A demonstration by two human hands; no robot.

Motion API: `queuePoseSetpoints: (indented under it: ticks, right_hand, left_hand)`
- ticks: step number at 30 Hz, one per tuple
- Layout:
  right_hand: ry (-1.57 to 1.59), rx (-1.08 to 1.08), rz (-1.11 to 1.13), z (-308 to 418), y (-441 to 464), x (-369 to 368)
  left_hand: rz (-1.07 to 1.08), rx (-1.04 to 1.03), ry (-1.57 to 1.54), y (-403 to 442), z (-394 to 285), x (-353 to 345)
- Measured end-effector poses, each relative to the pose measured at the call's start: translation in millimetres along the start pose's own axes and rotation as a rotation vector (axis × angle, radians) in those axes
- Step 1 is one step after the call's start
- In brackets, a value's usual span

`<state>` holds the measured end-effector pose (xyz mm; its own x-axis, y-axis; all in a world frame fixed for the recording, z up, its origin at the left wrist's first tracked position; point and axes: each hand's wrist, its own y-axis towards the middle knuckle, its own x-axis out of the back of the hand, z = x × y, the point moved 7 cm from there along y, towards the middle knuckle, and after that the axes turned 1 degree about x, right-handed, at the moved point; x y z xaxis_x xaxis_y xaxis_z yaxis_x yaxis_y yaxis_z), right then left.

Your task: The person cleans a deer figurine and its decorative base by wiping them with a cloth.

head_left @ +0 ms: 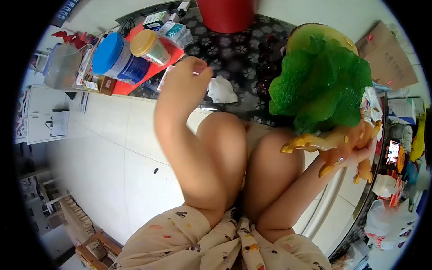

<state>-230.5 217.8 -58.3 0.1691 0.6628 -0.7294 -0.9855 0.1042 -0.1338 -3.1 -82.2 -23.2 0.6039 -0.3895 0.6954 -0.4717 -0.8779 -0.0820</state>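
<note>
My left hand [186, 78] is over the black flower-patterned table, fingers curled. Something pinkish shows between thumb and fingers, too small to make out. A pink-edged flat pack [166, 77] shows beside it. Just right of the hand lies a crumpled white tissue [222, 90]. At the right, my right hand [365, 154] grips the golden lower part of a large, glossy green cabbage-shaped ornament [319, 85]. Golden claw-like pieces [303, 143] stick out from its underside. Most of the right hand's fingers are hidden behind the ornament. More crumpled white tissue [371, 105] touches its right side.
Left on the table stand a blue-lidded tub [119, 58], a yellow-lidded jar [150, 47], small boxes [156, 20] and a clear plastic bin [63, 67]. A red bucket [227, 13] stands behind. A cardboard bag [387, 56], a lit phone [393, 152] and plastic bags [389, 222] crowd the right.
</note>
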Motion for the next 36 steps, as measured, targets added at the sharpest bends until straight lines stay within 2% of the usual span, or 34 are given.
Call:
queuePoseSetpoints:
  ticks: [5, 7, 11, 12, 15, 16, 20, 21, 27, 30, 33, 36]
  right_hand:
    - [-0.06, 0.023, -0.016, 1.6, 9.9, 10.3]
    - [-0.145, 0.089, -0.047, 6.0, 12.0, 14.3]
    - [-0.016, -0.03, -0.015, -2.4, 24.3, 31.1]
    - [-0.04, 0.02, 0.005, -1.0, 22.2, 28.8]
    - [0.028, -0.024, 0.016, -3.0, 18.4, 24.5]
    - [0.043, -0.032, 0.011, -2.7, 15.9, 22.1]
    - [0.078, -0.041, -0.057, -1.6, 1.5, 6.9]
    - [0.08, -0.038, -0.087, -1.1, -0.2, 6.2]
    - [0.196, -0.127, 0.083, -9.3, 10.0, 14.2]
    - [0.132, -0.064, -0.06, -5.2, 7.9, 15.6]
    - [0.154, -0.033, -0.003, -3.9, 11.3, 14.9]
    - [0.137, -0.021, -0.104, -3.2, 8.3, 16.4]
  left_hand:
    - [0.19, 0.387, 0.198, 39.5, 59.7, -39.9]
    - [0.27, 0.375, 0.172, 49.4, 70.7, -55.2]
    - [0.432, 0.356, 0.13, 61.2, 85.0, -79.2]
    - [0.386, 0.181, 0.207, 67.7, 76.1, -76.5]
    - [0.312, 0.07, -0.069, 74.5, 68.5, -73.0]
    - [0.232, 0.106, -0.112, 58.8, 46.4, -59.4]
    - [0.069, -0.027, -0.361, 43.5, 20.5, -37.4]
    - [0.077, -0.062, -0.421, 36.2, 5.8, -32.2]
    - [0.105, -0.221, -0.737, -0.9, -67.9, -19.6]
    - [0.102, -0.273, -0.765, -11.1, -84.7, -17.8]
    - [0.119, -0.331, -0.8, -17.1, -93.8, -16.7]
    - [0.124, -0.402, -0.825, -18.9, -95.9, -16.3]
